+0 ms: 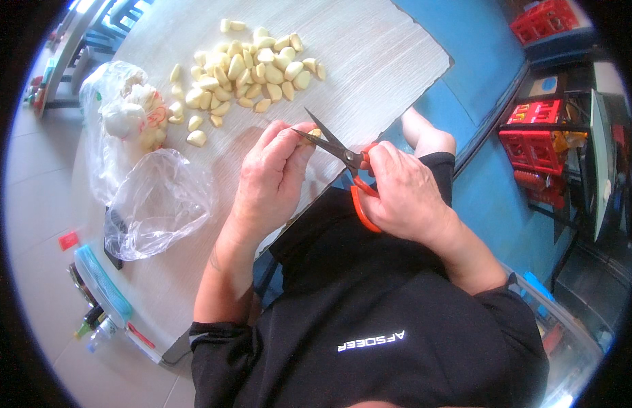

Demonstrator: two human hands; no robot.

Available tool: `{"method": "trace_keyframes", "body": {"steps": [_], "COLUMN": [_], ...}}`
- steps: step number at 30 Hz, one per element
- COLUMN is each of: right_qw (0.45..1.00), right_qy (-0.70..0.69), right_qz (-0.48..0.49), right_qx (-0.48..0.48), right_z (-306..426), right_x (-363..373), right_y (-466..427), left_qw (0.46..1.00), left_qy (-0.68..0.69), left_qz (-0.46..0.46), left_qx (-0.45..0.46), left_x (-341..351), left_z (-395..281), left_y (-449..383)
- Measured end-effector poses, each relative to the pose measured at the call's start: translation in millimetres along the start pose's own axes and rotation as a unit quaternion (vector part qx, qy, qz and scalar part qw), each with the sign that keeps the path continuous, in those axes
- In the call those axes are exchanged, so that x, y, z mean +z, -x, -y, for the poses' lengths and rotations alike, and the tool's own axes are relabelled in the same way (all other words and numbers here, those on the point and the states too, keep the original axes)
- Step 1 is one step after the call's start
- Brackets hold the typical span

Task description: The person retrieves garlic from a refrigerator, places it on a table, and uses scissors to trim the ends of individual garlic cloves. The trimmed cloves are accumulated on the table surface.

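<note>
My left hand (272, 171) pinches a small garlic clove (314, 133) between thumb and fingertips, just over the table's near edge. A pair of scissors (350, 157) with dark blades and red-orange handles is gripped in my right hand (405, 191). The blades are spread apart, and the lower one crosses in front of the clove at my left fingertips. Whether the blade touches the clove is hard to tell. Beyond my hands, a heap of pale peeled garlic cloves (244, 71) lies on the wood-grain table (367, 56), with several loose cloves around its edge.
At the left are a clear plastic bag holding garlic bulbs (125, 120) and a crumpled transparent bag (165, 204). A turquoise case (103, 285) and a small bottle (101, 334) are by the table's left rim. Red crates (535, 135) stand at right beyond the blue floor (489, 204).
</note>
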State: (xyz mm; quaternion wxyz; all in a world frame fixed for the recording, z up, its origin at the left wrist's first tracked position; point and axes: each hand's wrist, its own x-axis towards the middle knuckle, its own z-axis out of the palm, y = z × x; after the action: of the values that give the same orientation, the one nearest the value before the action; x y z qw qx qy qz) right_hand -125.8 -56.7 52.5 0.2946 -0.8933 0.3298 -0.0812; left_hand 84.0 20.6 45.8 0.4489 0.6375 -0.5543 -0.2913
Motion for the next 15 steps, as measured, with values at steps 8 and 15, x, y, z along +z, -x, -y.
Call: {"method": "trace_keyframes", "body": {"steps": [8, 15], "right_qw": [0.999, 0.999], "right_qy": [0.024, -0.008], "right_qz": [-0.024, -0.036], "right_qx": [-0.013, -0.005], "right_z": [-2.6, -3.4], "right_x": [3.5, 8.1], "right_y": [3.5, 2.9], "left_qw": [1.000, 0.921], "left_qy": [-0.007, 0.334], "left_qz": [-0.005, 0.010], "left_qx": [-0.027, -0.201], "left_x": [3.3, 3.0], "left_z": [-4.4, -1.5], "left_y": [1.6, 3.0]}}
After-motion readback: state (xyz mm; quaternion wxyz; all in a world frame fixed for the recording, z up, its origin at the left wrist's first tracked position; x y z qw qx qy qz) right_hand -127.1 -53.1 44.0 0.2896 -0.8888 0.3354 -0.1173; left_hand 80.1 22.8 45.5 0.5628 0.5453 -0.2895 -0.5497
